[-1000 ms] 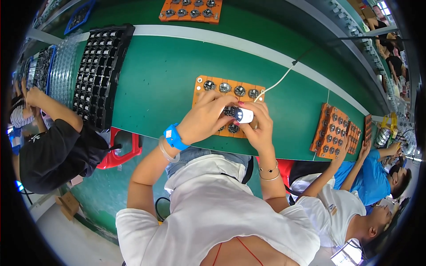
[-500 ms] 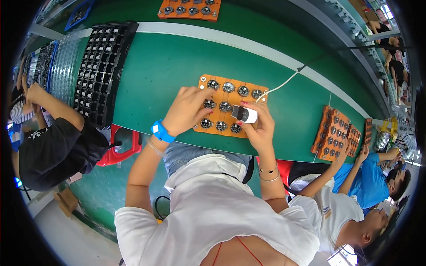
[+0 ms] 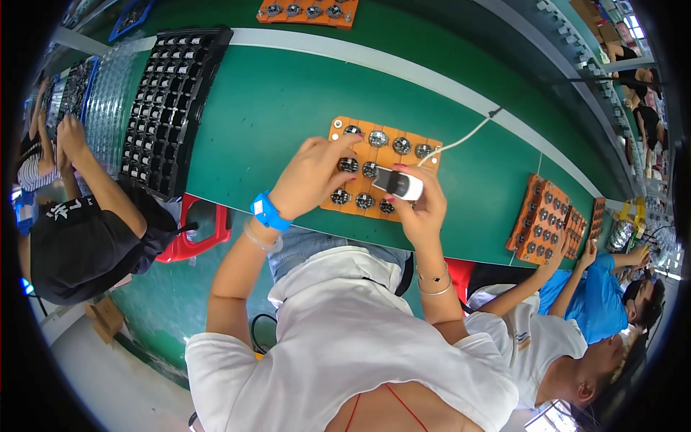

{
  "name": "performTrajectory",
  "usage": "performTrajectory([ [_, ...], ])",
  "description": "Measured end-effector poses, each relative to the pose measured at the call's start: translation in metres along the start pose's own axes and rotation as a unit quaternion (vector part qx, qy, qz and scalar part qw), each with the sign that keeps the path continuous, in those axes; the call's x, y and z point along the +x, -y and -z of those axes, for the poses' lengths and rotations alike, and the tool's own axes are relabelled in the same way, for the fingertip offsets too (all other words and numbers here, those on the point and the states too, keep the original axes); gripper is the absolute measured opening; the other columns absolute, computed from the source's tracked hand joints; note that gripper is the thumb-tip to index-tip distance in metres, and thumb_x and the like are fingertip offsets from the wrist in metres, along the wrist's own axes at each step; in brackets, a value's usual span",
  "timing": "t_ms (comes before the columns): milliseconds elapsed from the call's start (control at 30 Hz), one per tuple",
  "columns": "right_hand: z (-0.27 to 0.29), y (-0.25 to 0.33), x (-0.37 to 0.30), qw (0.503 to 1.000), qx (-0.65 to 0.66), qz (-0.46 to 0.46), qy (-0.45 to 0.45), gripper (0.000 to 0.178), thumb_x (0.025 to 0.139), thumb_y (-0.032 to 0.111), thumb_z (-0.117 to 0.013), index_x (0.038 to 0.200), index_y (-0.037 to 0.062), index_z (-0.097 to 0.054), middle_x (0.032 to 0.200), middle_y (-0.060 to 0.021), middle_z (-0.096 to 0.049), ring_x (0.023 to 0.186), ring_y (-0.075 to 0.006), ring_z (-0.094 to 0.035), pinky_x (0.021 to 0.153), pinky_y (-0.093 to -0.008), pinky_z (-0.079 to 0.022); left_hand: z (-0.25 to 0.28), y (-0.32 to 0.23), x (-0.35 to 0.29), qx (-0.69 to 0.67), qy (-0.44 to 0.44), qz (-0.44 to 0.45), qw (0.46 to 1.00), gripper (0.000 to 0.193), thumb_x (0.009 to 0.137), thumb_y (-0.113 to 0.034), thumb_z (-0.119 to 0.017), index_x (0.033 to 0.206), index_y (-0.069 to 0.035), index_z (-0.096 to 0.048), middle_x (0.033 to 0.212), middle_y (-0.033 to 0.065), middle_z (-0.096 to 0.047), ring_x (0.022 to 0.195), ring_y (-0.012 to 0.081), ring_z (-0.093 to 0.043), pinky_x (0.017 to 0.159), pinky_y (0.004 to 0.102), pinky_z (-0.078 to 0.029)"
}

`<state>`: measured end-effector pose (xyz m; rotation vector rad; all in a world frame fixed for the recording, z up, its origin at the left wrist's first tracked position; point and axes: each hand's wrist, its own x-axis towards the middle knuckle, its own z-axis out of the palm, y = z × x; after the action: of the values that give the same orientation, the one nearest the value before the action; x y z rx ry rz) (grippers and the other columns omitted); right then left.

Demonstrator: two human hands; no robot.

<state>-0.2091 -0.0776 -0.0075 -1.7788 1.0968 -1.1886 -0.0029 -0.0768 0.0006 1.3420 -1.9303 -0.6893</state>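
An orange fixture board (image 3: pixel 389 155) lies on the green bench before me, carrying rows of small round dark circuit parts. My left hand (image 3: pixel 314 176) reaches over its left side, thumb and forefinger apart around a round part (image 3: pixel 348 165) of the middle row. The forefinger's tip is at the upper-left part (image 3: pixel 352 131); whether it touches is unclear. In my right hand (image 3: pixel 426 205) is a white, black-ended handheld device (image 3: pixel 403 184) with a white cable (image 3: pixel 464 137). Its dark end points left, over the board's middle, beside another round part (image 3: pixel 370 170). My fingers and the device cover some lower parts.
A black compartment tray (image 3: pixel 164 115) holding small white-topped pieces stands at the left. Another orange board (image 3: pixel 306 20) is at the far side. More loaded boards (image 3: pixel 545 222) sit at the right by co-workers' hands. A red stool (image 3: pixel 194 234) is below the bench edge.
My left forefinger and thumb are spread wider, the forefinger further up by the upper-left part. The device stays in my right hand over the board. The person at the left has raised their hands.
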Motion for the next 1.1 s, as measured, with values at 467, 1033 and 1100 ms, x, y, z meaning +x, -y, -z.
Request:
performTrajectory([
  [467, 0.003, 0.010, -0.023, 0.995, -0.025, -0.015, 0.098, 0.043, 0.061, 0.000, -0.077, 0.102, 0.0016, -0.062, 0.096, -0.0103, -0.063, 0.092, -0.0225, -0.058, 0.073, -0.0303, -0.050, -0.004, 0.007, -0.046, 0.068, 0.043, -0.023, 0.996, 0.033, 0.072, -0.013, -0.071, 0.101, -0.009, -0.057, 0.096, 0.0051, -0.060, 0.091, 0.0238, -0.053, 0.083, 0.0349, -0.039],
  [1033, 0.000, 0.014, -0.020, 0.997, -0.039, 0.013, 0.064, 0.044, 0.058, 0.003, -0.079, 0.099, 0.0036, -0.064, 0.095, -0.0104, -0.065, 0.087, -0.0248, -0.060, 0.080, -0.0332, -0.045, 0.005, -0.007, -0.044, -0.076, 0.028, 0.036, 0.996, 0.012, 0.072, -0.002, -0.069, 0.081, -0.003, -0.063, 0.099, 0.0087, -0.061, 0.089, 0.0263, -0.060, 0.077, 0.0337, -0.049],
  [1100, 0.000, 0.017, -0.018, 0.996, -0.034, 0.017, 0.081, 0.044, 0.058, 0.003, -0.078, 0.099, 0.0035, -0.064, 0.095, -0.0103, -0.065, 0.087, -0.0246, -0.059, 0.079, -0.0327, -0.046, 0.005, -0.016, -0.040, -0.061, 0.031, 0.011, 0.998, 0.011, 0.072, -0.002, -0.069, 0.081, -0.003, -0.063, 0.099, 0.0091, -0.061, 0.089, 0.0262, -0.061, 0.076, 0.0334, -0.049],
])
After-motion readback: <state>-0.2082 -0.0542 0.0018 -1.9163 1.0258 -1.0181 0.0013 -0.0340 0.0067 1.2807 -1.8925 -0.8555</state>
